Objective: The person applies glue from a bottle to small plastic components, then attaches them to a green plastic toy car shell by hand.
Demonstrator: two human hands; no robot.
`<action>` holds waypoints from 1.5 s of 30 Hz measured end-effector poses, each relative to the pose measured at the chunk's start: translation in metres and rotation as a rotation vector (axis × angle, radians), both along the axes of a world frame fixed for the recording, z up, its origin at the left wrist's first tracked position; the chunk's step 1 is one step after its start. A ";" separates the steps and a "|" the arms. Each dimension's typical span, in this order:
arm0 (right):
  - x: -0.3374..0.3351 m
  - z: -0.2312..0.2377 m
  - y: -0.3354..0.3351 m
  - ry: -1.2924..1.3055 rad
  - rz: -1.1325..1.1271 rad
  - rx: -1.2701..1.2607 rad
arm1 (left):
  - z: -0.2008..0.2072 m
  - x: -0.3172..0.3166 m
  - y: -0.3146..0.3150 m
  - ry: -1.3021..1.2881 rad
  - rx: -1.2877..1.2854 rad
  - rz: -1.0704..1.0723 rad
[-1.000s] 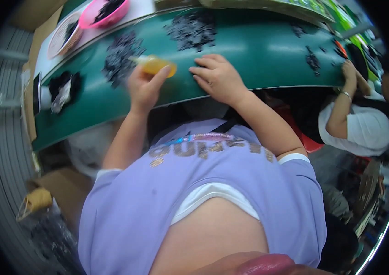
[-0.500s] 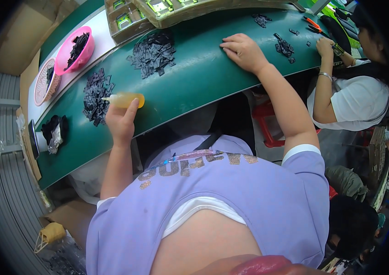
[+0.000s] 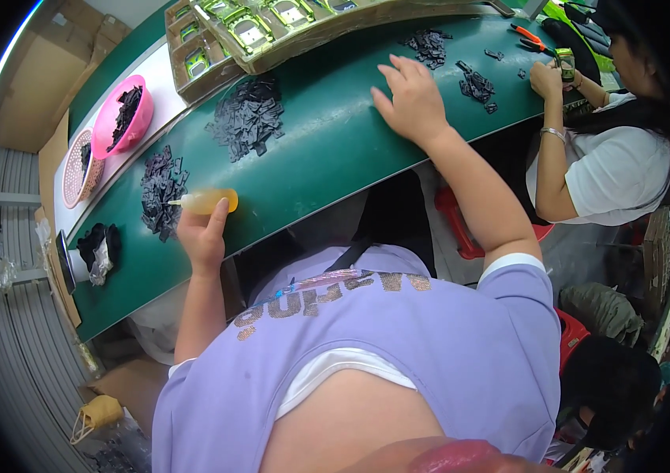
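Note:
My left hand (image 3: pixel 202 236) is closed around a squeeze bottle (image 3: pixel 223 200) of yellow liquid, held on its side with the pale nozzle to the left. The nozzle tip reaches the edge of a pile of small black pieces (image 3: pixel 160 193); whether it touches them I cannot tell. My right hand (image 3: pixel 412 102) is over the green tabletop (image 3: pixel 315 134) with its fingers apart and nothing in it. Between the hands, farther back, lies a second pile of flat black pieces (image 3: pixel 246 118). A third heap of black pieces (image 3: pixel 428 47) is beyond my right hand.
Trays of green frames (image 3: pixel 272 35) stand along the back. A pink bowl (image 3: pixel 134 126) and a pink basket (image 3: pixel 74 185) hold black pieces at the left. Near the co-worker's hands (image 3: pixel 549 79), at the right, are orange-handled pliers (image 3: pixel 528 35) and small black pieces (image 3: pixel 477 87).
The view has shifted a little. My right hand's fingers have spread and lifted. My left hand still holds the bottle by the left pile. The co-worker's hands now hold up a small green part.

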State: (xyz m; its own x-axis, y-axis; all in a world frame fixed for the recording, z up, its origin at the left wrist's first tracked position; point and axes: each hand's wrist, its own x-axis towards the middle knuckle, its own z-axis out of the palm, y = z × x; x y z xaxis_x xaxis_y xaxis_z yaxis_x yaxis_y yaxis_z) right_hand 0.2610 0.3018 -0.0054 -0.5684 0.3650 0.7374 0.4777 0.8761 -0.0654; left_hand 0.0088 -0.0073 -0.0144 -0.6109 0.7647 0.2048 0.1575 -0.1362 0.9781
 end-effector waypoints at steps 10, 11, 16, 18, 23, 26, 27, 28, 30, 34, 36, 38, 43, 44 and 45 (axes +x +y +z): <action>0.019 -0.014 0.050 -0.186 -0.405 -0.194 | -0.002 0.000 0.004 0.040 -0.010 -0.020; 0.022 -0.017 0.051 -0.185 -0.410 -0.193 | -0.001 0.000 0.005 0.033 -0.013 -0.019; 0.003 0.010 -0.024 -0.073 -0.055 -0.381 | 0.010 0.010 -0.001 -0.046 -0.022 0.019; -0.006 0.010 -0.070 0.007 0.262 -0.556 | 0.014 0.024 0.000 -0.045 -0.022 -0.018; -0.027 0.019 -0.147 0.032 0.700 -0.762 | 0.037 0.069 0.037 -0.030 -0.157 -0.236; -0.033 0.002 -0.158 0.145 0.572 -0.772 | 0.039 0.086 0.058 0.129 -0.209 -0.256; -0.029 -0.005 -0.153 0.174 0.557 -0.766 | 0.037 0.089 0.063 0.230 -0.203 -0.262; -0.022 -0.007 -0.148 0.189 0.549 -0.814 | 0.038 0.090 0.066 0.290 -0.170 -0.283; -0.015 -0.012 -0.139 0.354 0.551 -0.998 | 0.027 0.082 0.068 0.395 -0.170 -0.287; 0.000 -0.002 -0.123 0.616 0.486 -1.364 | 0.025 0.034 0.100 0.733 -0.285 -0.117; 0.004 -0.005 -0.113 0.646 0.506 -1.404 | 0.027 0.023 0.115 1.110 -0.242 0.124; 0.002 -0.005 -0.112 0.699 0.516 -1.413 | 0.017 0.015 0.123 1.165 -0.266 0.099; 0.011 -0.009 -0.105 0.832 0.590 -1.516 | 0.011 0.025 0.108 1.115 -0.220 -0.021; 0.012 -0.011 -0.101 0.874 0.659 -1.565 | 0.011 0.026 0.103 1.087 -0.214 -0.026; 0.013 -0.011 -0.100 0.876 0.657 -1.569 | 0.012 0.026 0.099 1.086 -0.218 -0.029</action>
State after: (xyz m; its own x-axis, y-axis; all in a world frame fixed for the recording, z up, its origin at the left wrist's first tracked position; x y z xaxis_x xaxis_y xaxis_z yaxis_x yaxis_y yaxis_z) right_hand 0.2745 0.2016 -0.0166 -0.5801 0.8053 0.1222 -0.4577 -0.1981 -0.8668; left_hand 0.0345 0.0918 -0.0023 -0.1693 0.8607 0.4802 0.9457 0.0046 0.3250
